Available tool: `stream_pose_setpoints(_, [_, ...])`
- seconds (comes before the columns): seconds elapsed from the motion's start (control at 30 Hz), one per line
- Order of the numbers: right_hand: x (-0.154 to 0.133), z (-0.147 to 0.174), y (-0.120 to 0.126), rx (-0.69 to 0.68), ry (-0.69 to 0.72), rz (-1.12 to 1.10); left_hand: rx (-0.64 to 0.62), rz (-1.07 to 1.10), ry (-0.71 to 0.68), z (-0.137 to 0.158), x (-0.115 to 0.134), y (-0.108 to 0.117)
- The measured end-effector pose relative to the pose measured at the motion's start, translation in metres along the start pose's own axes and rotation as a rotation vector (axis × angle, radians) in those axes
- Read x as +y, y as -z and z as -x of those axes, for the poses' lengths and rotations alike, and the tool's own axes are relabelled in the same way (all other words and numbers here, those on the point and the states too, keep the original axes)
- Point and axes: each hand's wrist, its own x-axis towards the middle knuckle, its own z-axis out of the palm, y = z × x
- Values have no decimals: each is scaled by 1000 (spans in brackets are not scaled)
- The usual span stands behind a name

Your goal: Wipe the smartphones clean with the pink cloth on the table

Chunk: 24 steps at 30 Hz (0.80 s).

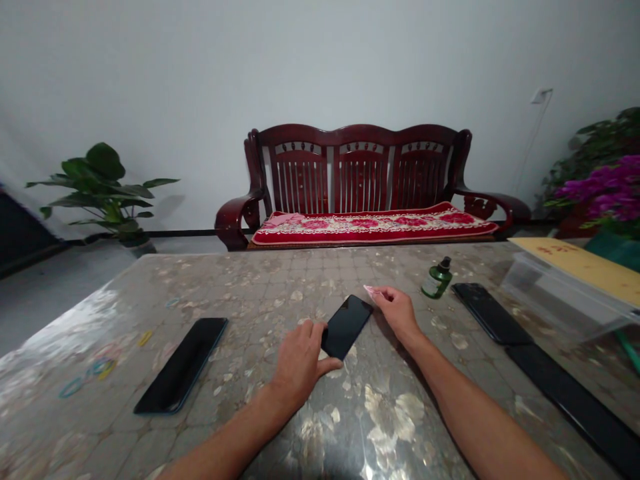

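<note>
A smartphone with a dark screen lies slantwise at the middle of the table. My left hand grips it along its left side and lower corner, with the thumb at the near end and the fingers at the left edge. Just beyond the phone's upper right corner, my right hand pinches a small pink piece that looks like thin cloth or paper. Its fingertips are closed, and part of the pink piece is hidden in them.
Another dark phone lies left, near several coloured bands. On the right stand a green spray bottle and a clear plastic box, with two dark phone-like slabs end to end. A wooden bench stands behind the table.
</note>
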Motion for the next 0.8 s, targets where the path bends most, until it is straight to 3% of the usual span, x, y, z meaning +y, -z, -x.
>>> stream_pose_setpoints(0.27, [-9, 0, -7, 31, -96, -239, -65, 77, -170, 8, 6, -5])
stream_pose_setpoints(0.5, [-14, 4, -13, -8, -184, -419, 29, 148, -339, 6, -4, -16])
stream_pose_setpoints(0.63, [-15, -1, -7, -37, -69, -243, 128, 143, -448, 6, -8, -18])
stream_pose_setpoints(0.8, [-19, -5, -7, -222, 149, 211, 298, 127, -692, 2, -13, -22])
